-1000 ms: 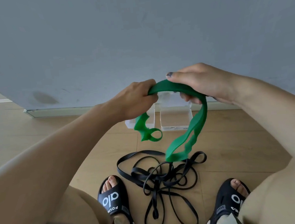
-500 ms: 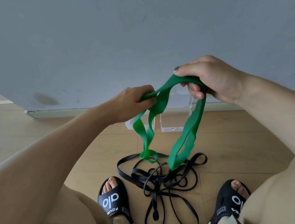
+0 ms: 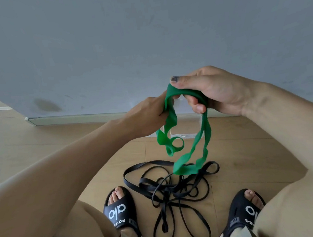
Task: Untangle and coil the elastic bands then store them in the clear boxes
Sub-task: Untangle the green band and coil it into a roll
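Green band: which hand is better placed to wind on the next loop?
Left, probably. The right hand already has the green band draped over its curled fingers like a spool, while the left hand pinches the trailing length beside it.

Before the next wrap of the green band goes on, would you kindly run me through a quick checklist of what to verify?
1. Left hand grips the green band: ok.
2. Right hand holds the band's top loop, draped over its fingers: ok.
3. Green band free of twists: not ok; a curled loop hangs below the left hand.
4. Green band clear of the black bands: cannot tell; its lowest loop overlaps the black tangle on the floor in this view.
5. Clear boxes ready to receive it: cannot tell; they sit by the wall, mostly hidden behind the hands and band.
6. Black bands untangled: not ok.
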`<state>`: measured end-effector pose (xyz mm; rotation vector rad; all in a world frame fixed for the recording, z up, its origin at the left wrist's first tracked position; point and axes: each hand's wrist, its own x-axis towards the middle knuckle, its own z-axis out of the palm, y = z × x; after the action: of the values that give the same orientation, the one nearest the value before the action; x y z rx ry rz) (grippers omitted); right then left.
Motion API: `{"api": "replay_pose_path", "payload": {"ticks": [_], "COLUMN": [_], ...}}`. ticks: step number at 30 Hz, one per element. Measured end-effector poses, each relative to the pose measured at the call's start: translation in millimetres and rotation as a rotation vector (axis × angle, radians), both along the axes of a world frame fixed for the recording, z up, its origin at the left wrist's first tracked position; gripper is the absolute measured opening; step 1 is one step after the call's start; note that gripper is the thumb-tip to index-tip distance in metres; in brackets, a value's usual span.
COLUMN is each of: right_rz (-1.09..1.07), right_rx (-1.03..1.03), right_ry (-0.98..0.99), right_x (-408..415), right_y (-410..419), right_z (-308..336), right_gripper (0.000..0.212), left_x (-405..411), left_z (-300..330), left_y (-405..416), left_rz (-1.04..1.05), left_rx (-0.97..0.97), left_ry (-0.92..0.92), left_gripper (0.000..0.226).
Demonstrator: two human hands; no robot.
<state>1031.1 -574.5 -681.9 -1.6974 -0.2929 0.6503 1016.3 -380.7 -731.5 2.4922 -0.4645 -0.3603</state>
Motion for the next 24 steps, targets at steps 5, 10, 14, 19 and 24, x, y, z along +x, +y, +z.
{"api": "replay_pose_path", "payload": {"ticks": [5, 10, 14, 19, 24], "right_rz": [0.013, 0.002, 0.058, 0.085, -0.031], "right_rx": [0.034, 0.005, -0.247, -0.328, -0.288], "right_ry": [0.042, 0.038, -0.039, -0.051, -0.105], "right_x": [1, 2, 1, -6, -4], "right_y": [-4, -7, -18, -2, 8], "right_z": [1, 4, 9, -6, -19], "right_gripper": [0.038, 0.037, 0.034, 0.053, 0.04], "left_x": [-2, 1, 3, 2, 8], "left_z": [5, 5, 10, 12, 6], "left_y": [-1, -1, 6, -4, 5], "left_rz": [0.002, 0.022, 0.015, -0.07, -0.006], "left_rx": [-0.037, 0.064, 0.126, 0.254, 0.194], "left_ry": [0.14, 0.019, -0.029, -0.163, -0.088], "left_gripper": [0.017, 0.027, 0.022, 0.023, 0.012]}}
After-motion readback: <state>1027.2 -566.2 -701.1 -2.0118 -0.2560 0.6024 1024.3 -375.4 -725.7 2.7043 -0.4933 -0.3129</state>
